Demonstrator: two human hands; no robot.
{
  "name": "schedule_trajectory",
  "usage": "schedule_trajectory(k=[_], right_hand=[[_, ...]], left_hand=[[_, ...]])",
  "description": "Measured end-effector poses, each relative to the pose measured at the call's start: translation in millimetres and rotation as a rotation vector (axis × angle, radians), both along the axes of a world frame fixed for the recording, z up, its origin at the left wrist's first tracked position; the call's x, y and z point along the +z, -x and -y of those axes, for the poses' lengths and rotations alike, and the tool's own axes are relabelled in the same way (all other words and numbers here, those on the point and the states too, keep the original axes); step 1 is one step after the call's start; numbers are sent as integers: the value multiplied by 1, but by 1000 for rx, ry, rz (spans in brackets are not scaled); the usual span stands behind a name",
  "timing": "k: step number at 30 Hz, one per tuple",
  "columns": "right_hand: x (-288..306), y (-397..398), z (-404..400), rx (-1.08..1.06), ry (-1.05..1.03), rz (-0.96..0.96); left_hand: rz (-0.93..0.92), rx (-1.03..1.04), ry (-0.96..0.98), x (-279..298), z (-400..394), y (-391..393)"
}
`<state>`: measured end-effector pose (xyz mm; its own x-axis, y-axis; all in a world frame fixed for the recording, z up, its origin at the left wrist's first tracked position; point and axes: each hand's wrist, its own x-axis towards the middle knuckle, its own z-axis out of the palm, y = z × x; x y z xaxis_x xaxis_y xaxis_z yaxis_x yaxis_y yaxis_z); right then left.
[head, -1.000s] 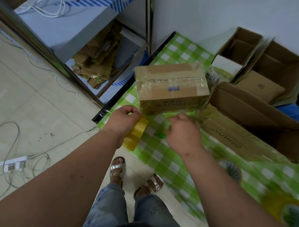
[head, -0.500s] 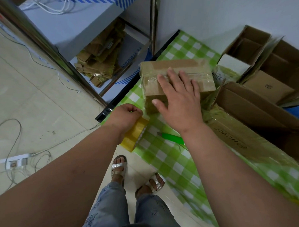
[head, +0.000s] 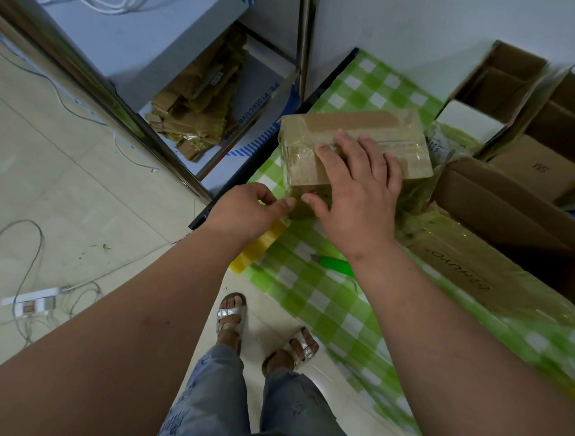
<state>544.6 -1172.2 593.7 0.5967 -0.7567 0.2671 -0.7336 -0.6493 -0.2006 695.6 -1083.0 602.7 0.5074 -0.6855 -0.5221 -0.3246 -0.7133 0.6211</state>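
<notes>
Cardboard box [head: 359, 135], taped, directly under right hand [head: 356, 194] — fingers straight and spread wide, pressed flat on the top, thumb down on the near face. Left hand [head: 247, 212] just beside the right thumb, at the box's near-left corner, fingers curled round a yellow tape roll [head: 258, 249]; roll mostly hidden below the palm, hanging past the table edge. Left fingertips touching or almost touching the box corner — cannot tell which. Clear tape wrinkled over the box's left end, just ahead of the left hand. Green-handled tool [head: 335, 262] flat on green checked tablecloth [head: 312, 304], just under the right wrist, near the roll. Open cartons right of the right hand: large carton [head: 497, 207] just beside the box, smaller cartons [head: 503, 82] beyond it by the wall. Cardboard scraps [head: 192, 114] ahead and left of the left hand, under a metal shelf. Power strip [head: 33, 304] with white cables on tiled floor, well left of the left forearm. Silver sandals [head: 230, 317] below, between both forearms.
</notes>
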Motion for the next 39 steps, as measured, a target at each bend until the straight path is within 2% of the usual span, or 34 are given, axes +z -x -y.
schedule_trajectory(k=[4,9,12,25,30,34,39], right_hand=[[-1,-3,0,-4,-14,24],[-3,3,1,44,-67,102],[-4,7,2,63,-70,109],[-6,-8,-5,-44,-34,91],[-9,-7,-4,-29,-8,86],[-9,-6,-6,-34,-27,66],[-6,-23,-13,-149,-14,99]], left_hand=[[35,-52,-30,0,4,-4],[-103,-91,-29,1,5,-7],[-125,-96,-45,2,7,-11],[1,-164,-44,-2,14,-6],[-13,-195,-59,-1,14,-8],[-111,-115,-32,1,12,-9],[-158,-18,-27,3,6,-14]])
